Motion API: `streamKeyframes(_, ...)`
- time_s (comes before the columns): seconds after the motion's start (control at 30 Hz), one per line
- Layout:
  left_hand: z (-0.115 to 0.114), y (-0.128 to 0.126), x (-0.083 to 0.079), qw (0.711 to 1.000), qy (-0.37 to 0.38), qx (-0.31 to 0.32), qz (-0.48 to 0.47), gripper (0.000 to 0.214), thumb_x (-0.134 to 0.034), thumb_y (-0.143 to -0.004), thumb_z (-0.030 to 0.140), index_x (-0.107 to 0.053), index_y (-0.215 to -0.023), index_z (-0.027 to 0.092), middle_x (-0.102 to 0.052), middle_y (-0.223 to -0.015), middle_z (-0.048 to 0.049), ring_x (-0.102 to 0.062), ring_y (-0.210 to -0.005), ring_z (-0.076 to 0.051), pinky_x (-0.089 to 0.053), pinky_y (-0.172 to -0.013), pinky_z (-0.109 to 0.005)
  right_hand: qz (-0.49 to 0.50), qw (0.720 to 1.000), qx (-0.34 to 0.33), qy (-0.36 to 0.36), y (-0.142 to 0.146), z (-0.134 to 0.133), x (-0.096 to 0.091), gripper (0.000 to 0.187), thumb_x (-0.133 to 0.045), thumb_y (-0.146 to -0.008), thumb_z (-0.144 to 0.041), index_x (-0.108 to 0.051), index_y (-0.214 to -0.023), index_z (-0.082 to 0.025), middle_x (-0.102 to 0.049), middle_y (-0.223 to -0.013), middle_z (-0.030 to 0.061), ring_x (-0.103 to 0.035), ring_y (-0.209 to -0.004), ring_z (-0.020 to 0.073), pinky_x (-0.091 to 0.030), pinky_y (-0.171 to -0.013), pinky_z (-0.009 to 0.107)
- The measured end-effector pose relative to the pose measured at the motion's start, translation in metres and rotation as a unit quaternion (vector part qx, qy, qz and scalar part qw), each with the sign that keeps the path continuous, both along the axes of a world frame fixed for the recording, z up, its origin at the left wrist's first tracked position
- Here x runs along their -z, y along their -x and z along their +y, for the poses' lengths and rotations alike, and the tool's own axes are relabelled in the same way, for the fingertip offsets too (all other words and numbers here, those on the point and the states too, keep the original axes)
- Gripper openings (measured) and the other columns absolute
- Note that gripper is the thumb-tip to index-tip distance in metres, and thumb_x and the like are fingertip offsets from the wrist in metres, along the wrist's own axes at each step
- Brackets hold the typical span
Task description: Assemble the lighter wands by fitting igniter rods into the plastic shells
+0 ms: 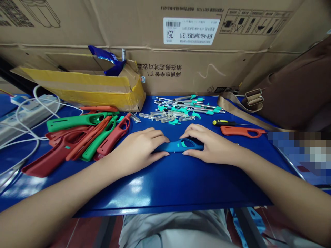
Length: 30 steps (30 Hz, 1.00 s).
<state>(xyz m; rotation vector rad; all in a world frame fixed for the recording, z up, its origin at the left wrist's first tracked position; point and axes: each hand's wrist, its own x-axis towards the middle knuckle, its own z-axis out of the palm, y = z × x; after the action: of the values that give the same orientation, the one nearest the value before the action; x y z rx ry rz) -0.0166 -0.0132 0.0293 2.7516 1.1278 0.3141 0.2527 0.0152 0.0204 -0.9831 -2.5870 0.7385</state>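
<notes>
The left hand [146,146] and right hand [207,143] each pinch 1 end of a long blue plastic casing with an oval opening [174,146], its opening end in the right hand. It lies crosswise between them, low over the glossy blue table [181,182]. Left of the left hand sits a pile of red, green and orange plastic casings [88,138]. Beyond the hands lie small clear plastic tubes [167,119]; a yellow-and-black screwdriver [223,123] rests near 1 orange plastic casing [239,131] at right.
</notes>
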Motion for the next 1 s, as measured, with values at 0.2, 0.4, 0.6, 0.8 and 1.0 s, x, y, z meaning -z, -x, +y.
streamKeyframes(0.2,-0.005,-0.005,0.0,1.0,-0.021,-0.009,0.014,0.023,-0.069,-0.094,0.03,-0.069,-0.113,0.017,-0.071,-0.104,-0.0071,-0.066,-0.095,-0.024,-0.056,-0.083,-0.036,-0.067,0.994,-0.018,-0.087,0.002,-0.004,-0.003,0.031,-0.067,-0.093,-0.035,-0.064,-0.12,-0.02,-0.063,-0.116,0.0111,-0.061,-0.106,0.0278,-0.051,-0.094,0.045)
streamKeyframes(0.4,-0.006,-0.006,0.001,0.994,-0.082,0.016,0.066,0.025,-0.063,-0.096,0.025,-0.068,-0.118,0.013,-0.072,-0.107,-0.0099,-0.067,-0.095,-0.026,-0.057,-0.083,-0.039,-0.147,0.977,-0.043,-0.15,0.005,-0.008,-0.005,0.033,-0.056,-0.097,-0.027,-0.066,-0.126,-0.015,-0.064,-0.121,0.015,-0.067,-0.101,0.0304,-0.056,-0.086,0.046)
streamKeyframes(0.6,-0.003,-0.003,0.007,0.998,-0.065,0.015,-0.001,0.032,-0.05,-0.105,0.036,-0.067,-0.121,0.014,-0.073,-0.105,-0.0084,-0.069,-0.094,-0.022,-0.057,-0.085,-0.035,-0.07,0.992,-0.046,-0.094,0.0,-0.004,-0.006,0.028,-0.048,-0.104,-0.031,-0.069,-0.119,-0.021,-0.067,-0.112,0.0093,-0.067,-0.095,0.0222,-0.056,-0.086,0.038)
streamKeyframes(0.8,-0.005,-0.005,0.007,0.994,-0.084,0.037,-0.058,0.03,-0.048,-0.105,0.031,-0.066,-0.12,0.013,-0.072,-0.102,-0.0098,-0.067,-0.092,-0.022,-0.057,-0.082,-0.034,-0.049,0.993,-0.052,-0.093,-0.002,-0.005,-0.014,0.028,-0.047,-0.105,-0.031,-0.073,-0.108,-0.022,-0.071,-0.106,0.008,-0.067,-0.095,0.0222,-0.053,-0.087,0.038)
streamKeyframes(1.0,-0.002,0.001,0.001,0.988,-0.135,0.045,-0.067,0.028,-0.049,-0.104,0.025,-0.066,-0.12,0.009,-0.072,-0.1,-0.0118,-0.066,-0.09,-0.023,-0.057,-0.08,-0.036,-0.083,0.99,-0.021,-0.11,-0.012,-0.006,-0.028,0.028,-0.054,-0.102,-0.04,-0.073,-0.112,-0.023,-0.076,-0.099,0.0064,-0.071,-0.088,0.0234,-0.051,-0.079,0.036)
